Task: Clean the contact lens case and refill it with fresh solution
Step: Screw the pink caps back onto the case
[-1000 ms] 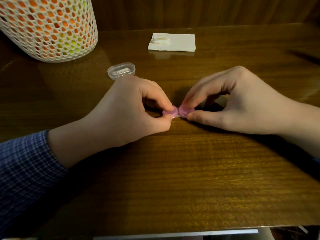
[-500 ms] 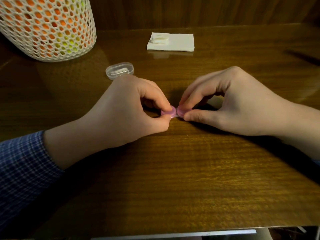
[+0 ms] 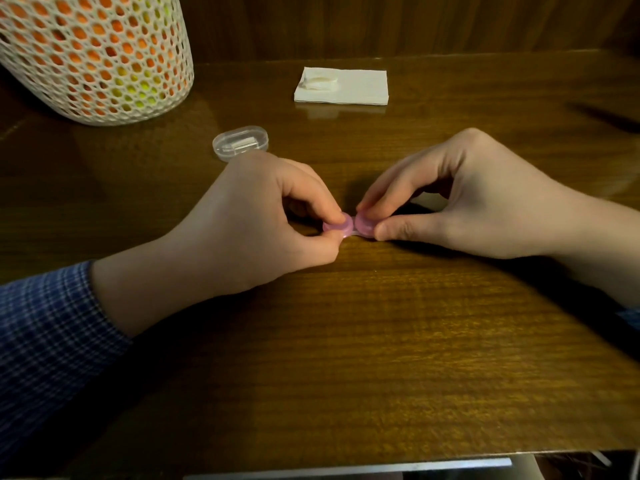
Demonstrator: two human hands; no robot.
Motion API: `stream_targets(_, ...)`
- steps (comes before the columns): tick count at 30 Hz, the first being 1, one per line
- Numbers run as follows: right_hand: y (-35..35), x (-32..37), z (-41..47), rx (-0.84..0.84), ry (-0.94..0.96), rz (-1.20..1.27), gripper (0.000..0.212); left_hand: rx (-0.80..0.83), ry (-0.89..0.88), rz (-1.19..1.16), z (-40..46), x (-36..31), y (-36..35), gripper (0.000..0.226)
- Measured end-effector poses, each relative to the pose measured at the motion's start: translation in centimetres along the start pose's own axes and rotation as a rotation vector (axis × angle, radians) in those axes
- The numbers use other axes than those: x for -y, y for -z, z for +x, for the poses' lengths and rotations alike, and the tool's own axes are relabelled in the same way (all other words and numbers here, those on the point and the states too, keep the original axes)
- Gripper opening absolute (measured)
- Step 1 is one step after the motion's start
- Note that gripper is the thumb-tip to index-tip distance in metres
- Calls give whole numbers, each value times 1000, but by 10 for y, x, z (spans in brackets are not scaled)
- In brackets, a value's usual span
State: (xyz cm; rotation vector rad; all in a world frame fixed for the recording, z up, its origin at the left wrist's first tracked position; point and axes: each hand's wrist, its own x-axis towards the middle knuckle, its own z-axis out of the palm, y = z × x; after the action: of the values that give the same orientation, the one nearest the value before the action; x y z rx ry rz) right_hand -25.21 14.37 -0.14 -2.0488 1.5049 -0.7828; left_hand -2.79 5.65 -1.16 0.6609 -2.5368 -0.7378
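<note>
The wooden table (image 3: 363, 358) shows bare grain nearest the viewer. A blue checked sleeve (image 3: 45, 341) covers the left forearm at the near left.

At mid-table, the contact lens case (image 3: 349, 226) lies on the surface between the two hands. It is pink and translucent, with two round caps side by side joined by a paler bridge. Both caps are on.

The left hand (image 3: 242, 223) pinches the left cap between thumb and curled index finger. The right hand (image 3: 478, 199) pinches the right cap in the same manner. The fingertips of both hands cover the outer edges of the case, so only the inner halves of the caps show.

Just beyond the left hand lies a small clear plastic container (image 3: 240, 143), oval, with something pale inside.

Farther back sits a folded white tissue (image 3: 349, 87) carrying a small white object near its left end. At the far left stands a white mesh holder (image 3: 93, 53), its contents orange and yellow-green.
</note>
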Motion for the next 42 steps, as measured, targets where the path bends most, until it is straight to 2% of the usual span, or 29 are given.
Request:
stream_targets(6,-8,1,0,-51,3,-7,22,10,12,1,1,1,0,15)
stream_targets(10,-4,-2,1,-23,-1,24,16,14,11,-2,1,2,0,16)
stream_targets(15,1,-4,2,16,-4,51,21,12,9,-10,1,3,0,16)
stream_targets(23,-7,-2,3,-28,8,9,21,16,1,3,1,2,0,17)
stream_targets(29,-2,-3,4,3,8,47,17,5,-1,-3,1,2,0,16)
stream_targets(38,4,-8,5,46,30,68,23,6,9,-4,1,1,-1,16)
stream_targets(42,-3,-7,5,2,42,20,25,10,10,4,1,0,-1,16)
